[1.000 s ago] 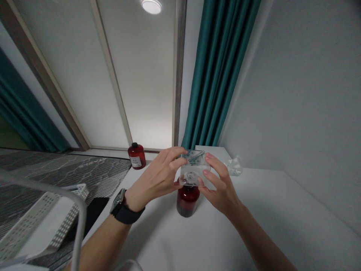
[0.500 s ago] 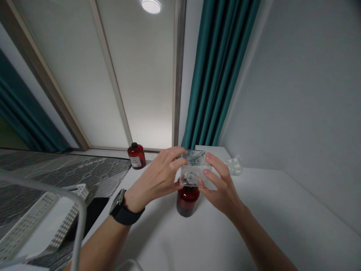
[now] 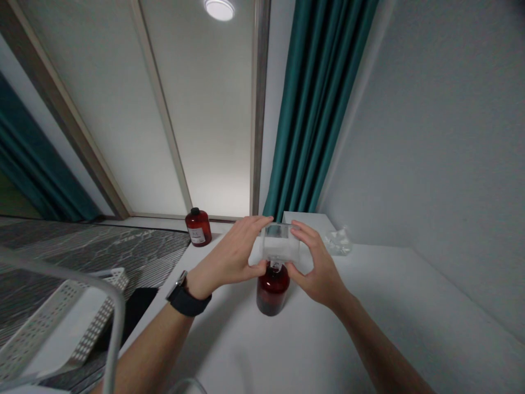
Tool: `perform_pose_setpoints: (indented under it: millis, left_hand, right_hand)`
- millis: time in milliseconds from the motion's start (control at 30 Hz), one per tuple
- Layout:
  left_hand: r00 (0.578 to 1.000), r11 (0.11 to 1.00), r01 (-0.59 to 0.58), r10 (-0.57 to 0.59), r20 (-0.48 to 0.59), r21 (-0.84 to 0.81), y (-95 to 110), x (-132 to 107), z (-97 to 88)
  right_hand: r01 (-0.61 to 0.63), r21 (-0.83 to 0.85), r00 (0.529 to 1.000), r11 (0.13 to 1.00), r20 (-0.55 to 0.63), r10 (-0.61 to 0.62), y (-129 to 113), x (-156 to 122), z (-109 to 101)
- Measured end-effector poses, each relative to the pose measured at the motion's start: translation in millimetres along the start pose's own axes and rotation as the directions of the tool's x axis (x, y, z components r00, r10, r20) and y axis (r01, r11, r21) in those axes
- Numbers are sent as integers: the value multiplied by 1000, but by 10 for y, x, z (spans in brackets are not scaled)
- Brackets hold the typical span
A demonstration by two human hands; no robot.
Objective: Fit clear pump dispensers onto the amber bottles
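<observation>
One camera worn on the person's head looks forward and down, close above the left hand point(image 3: 232, 254), right hand point(image 3: 315, 268) and table point(image 3: 328, 339).

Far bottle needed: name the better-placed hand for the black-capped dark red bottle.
Left, probably: the left hand is nearer that bottle, though it and the right hand hold the clear plastic box.

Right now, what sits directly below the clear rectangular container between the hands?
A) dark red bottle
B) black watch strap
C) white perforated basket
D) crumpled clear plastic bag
A: the dark red round bottle stands on the white table top right under the clear rectangular container, which the left hand and right hand hold from either side.
</observation>
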State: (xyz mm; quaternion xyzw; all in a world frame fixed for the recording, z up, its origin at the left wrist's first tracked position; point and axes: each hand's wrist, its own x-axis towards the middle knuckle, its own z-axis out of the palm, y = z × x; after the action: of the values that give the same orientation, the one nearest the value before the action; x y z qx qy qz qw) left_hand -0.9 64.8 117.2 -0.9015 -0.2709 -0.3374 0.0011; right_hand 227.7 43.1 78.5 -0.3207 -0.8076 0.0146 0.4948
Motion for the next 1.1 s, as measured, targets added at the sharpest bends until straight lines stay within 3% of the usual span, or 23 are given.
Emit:
perform_pose_setpoints:
  millis: [133, 300, 667, 933, 1100]
  left_hand:
    - [995, 989, 96, -96, 7, -109, -82, -22, 85]
    - [982, 961, 190, -190, 19, -203, -144, -39, 144]
    - [939, 902, 328, -344, -7, -281, -165, -136, 179]
    - [843, 782, 514, -537, 37, -354, -247, -392, 71]
    - [730, 632, 635, -679, 77, -445, -281, -683, 95]
  right_hand:
    - [-136, 101, 987, 986, 100, 126, 26, -9, 32]
    - [-222, 186, 973, 957, 104, 205, 31, -15, 39]
    - [-226, 116, 964, 967, -115, 239, -6, -203, 105]
    - [-192, 7, 972, 981, -134, 191, -126, -557, 241]
    - [-238, 10, 964, 971, -124, 237, -120, -779, 380]
